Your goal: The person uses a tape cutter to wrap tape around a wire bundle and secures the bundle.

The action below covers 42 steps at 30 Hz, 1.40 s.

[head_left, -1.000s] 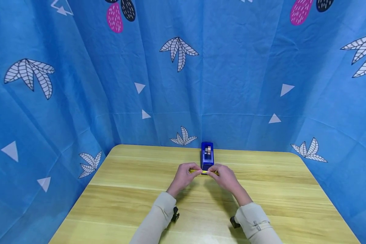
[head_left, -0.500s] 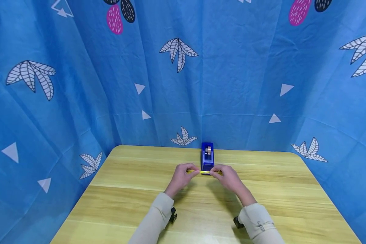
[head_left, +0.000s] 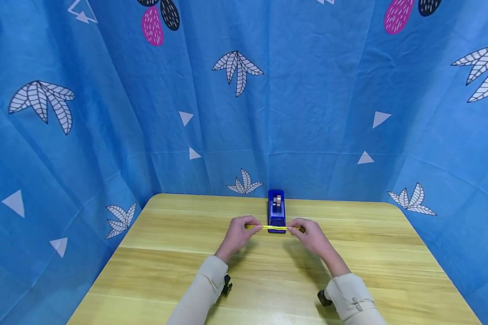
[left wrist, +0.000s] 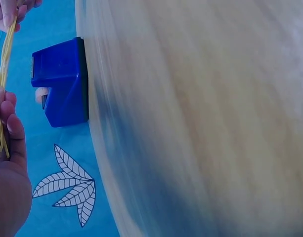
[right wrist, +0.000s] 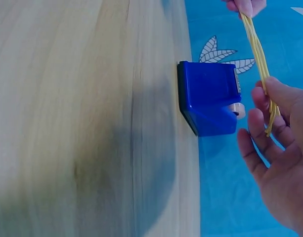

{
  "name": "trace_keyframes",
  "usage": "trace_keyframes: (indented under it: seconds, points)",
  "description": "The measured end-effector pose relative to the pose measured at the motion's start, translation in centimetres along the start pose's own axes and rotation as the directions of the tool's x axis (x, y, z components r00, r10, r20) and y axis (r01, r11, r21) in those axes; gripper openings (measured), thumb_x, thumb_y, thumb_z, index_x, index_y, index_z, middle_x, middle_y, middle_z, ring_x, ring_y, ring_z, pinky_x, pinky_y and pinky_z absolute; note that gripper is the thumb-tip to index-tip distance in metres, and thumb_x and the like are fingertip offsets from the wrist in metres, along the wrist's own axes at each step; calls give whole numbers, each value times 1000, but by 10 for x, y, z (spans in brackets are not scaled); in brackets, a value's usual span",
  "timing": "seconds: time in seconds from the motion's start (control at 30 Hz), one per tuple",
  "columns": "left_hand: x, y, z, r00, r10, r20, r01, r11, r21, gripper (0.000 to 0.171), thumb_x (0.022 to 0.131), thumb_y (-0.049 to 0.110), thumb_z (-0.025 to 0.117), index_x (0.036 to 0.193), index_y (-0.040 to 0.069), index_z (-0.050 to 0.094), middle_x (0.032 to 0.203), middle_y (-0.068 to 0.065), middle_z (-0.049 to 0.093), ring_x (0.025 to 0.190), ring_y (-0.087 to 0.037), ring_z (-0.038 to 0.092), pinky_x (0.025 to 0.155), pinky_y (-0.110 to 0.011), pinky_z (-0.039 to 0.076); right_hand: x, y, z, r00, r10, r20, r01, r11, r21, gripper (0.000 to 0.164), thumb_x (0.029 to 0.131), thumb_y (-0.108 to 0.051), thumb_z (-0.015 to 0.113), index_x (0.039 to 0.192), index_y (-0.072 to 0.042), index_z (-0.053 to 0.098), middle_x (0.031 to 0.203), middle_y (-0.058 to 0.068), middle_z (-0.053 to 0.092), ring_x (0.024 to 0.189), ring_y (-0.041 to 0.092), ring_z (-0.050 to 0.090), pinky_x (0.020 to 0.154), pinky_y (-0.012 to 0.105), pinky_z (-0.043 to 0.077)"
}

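Note:
A bundle of thin yellow rubber bands (head_left: 274,228) runs level between my two hands. At its left end, my left hand (head_left: 236,234) pinches it between thumb and fingers. The other end sits in a pinch of my right hand (head_left: 312,235), whose remaining fingers curve loosely in the right wrist view. Loose looped ends of the bands (right wrist: 271,123) poke out past the right thumb there. Just behind the bundle, on the table, stands a blue tape dispenser (head_left: 277,210) holding a small roll of tape (right wrist: 236,109). In the head view the bundle crosses in front of the dispenser's near end.
The wooden table (head_left: 179,253) ends at the back against a blue patterned curtain (head_left: 309,113), which also hangs at both sides. The dispenser stands close to that back edge. A dark wrist mount (head_left: 324,298) sits under the right cuff, another under the left.
Both hands have drawn apart, the left going left and the right going right, so a longer stretch of the yellow bands shows between them. The dispenser has stayed put.

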State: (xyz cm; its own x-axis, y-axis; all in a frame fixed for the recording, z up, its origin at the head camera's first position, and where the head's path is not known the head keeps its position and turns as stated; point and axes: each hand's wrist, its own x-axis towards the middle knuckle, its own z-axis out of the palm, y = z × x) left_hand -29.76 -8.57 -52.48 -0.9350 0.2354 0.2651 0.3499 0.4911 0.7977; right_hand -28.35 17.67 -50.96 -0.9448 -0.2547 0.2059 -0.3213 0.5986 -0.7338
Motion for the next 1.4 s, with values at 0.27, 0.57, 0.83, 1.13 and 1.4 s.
trace_keyframes:
  seconds: [0.27,0.57,0.83,1.13,1.4]
  points:
    - [-1,1,1,1000,12,-5,-12,1000,11,8,97,28,74,97,21,79,97,7,77,95,-11,69,88,-32,59,-3,0,0,998,62,4,-62,995,74,16,103,-13,65,109,-2,75,103,19,74,77,16,61,63,25,51]
    - [1,-1,2,1000,9,12,-9,1000,-8,10,97,29,74,100,20,78,100,7,77,98,-12,69,92,-34,59,-3,3,-1,998,58,-28,-55,995,77,17,102,-13,66,109,0,74,100,19,74,74,15,58,60,25,49]
    - [-2,-2,0,999,11,46,-8,998,-56,14,98,31,73,102,18,78,103,6,76,102,-15,70,94,-37,59,-5,3,0,996,75,-38,-71,994,81,16,101,-13,67,108,-1,74,95,17,73,71,13,57,58,24,49]
    - [-6,-4,-4,999,-23,43,26,997,-71,21,100,30,70,107,11,77,100,4,76,81,-11,64,69,-25,56,-9,4,-1,995,85,-44,-80,991,103,15,101,-10,67,108,0,74,93,11,73,73,11,58,62,24,51]
    - [-7,-4,-6,999,-32,23,33,998,-47,12,99,27,72,101,16,76,96,4,75,74,-9,59,62,-22,51,-9,4,-1,994,107,-32,-103,988,114,18,103,-13,65,112,-1,73,98,15,73,73,14,59,62,25,51]
